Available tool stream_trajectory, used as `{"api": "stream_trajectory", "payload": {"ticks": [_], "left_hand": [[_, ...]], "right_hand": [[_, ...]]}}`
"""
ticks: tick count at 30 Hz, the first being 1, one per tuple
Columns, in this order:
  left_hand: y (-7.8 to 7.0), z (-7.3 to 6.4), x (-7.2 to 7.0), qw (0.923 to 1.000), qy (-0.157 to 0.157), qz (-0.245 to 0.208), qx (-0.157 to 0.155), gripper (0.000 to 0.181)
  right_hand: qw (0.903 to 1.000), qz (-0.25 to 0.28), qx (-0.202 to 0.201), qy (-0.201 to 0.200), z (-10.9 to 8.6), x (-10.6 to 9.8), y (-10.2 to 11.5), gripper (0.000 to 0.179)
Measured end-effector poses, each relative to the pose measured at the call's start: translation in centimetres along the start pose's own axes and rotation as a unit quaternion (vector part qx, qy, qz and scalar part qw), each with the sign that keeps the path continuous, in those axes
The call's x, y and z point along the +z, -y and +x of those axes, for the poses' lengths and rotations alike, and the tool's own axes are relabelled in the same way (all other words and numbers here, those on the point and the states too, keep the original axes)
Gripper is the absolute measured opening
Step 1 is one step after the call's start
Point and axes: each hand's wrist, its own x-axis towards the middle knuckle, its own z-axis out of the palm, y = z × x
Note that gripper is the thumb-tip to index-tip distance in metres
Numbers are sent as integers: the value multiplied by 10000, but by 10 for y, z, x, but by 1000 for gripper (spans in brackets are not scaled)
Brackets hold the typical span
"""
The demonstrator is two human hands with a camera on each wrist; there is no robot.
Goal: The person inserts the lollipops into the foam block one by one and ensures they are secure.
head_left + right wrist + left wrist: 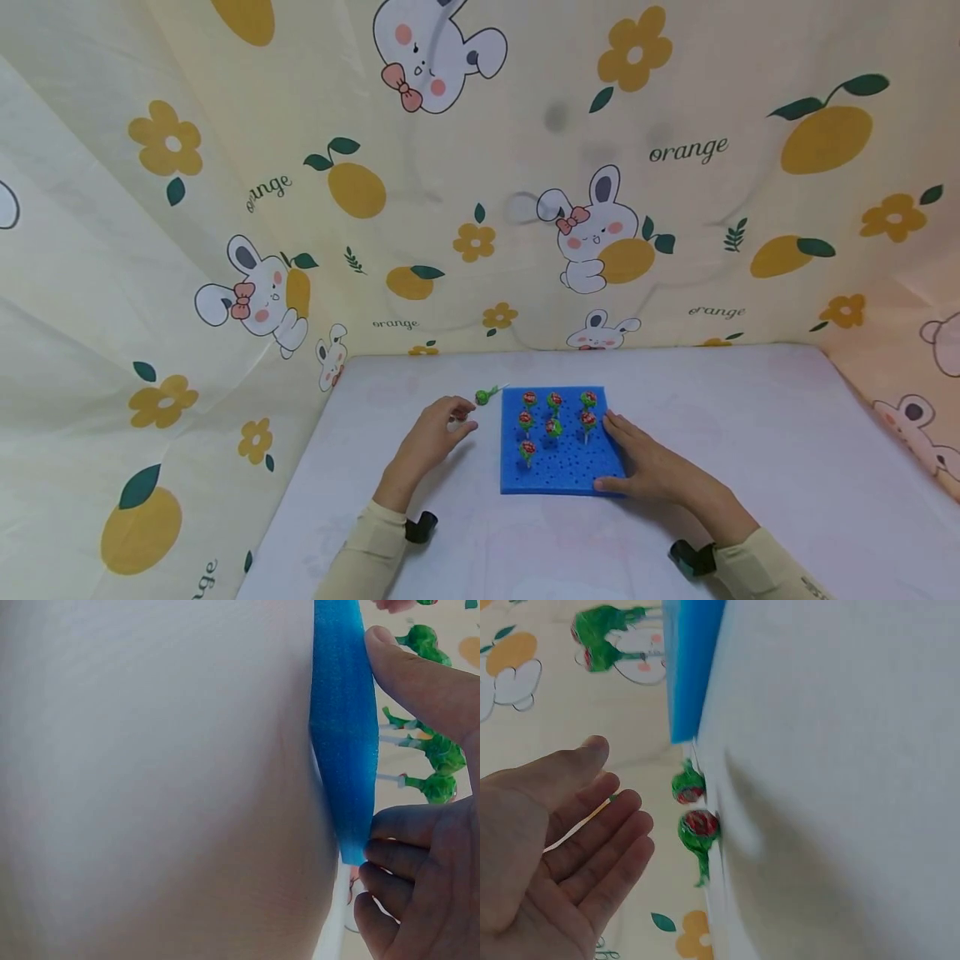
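A blue foam board dotted with small holes lies on the table. Several lollipops in green and red wrappers, such as this front-left lollipop, stand in it on their sticks. My right hand rests against the board's right side, its thumb over the near right corner and its fingers along the edge. Left of the board, my left hand hovers with loosely bent fingers and holds nothing. Just past its fingertips lies a loose lollipop. The left wrist view shows two loose lollipops, the nearer lollipop beside a second lollipop.
The white tabletop extends around the board. Behind it hangs a cream cloth printed with rabbits, oranges and flowers, which also covers the left and right sides.
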Motion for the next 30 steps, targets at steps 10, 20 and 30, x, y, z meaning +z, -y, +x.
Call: {"api": "stream_trajectory", "payload": {"ticks": [10,20,30], "left_hand": [[11,13,-5,9995,32,282,-119,33],[20,25,-3,9964,213,807,-160,33],[25,33,-2,9935,389,1067,91,28]], "right_hand": [[10000,6,28,7,0,2,-1,118],[10000,4,26,5,1,2,-1,119],[10000,-6,68,30,1,3,-3,119]]}}
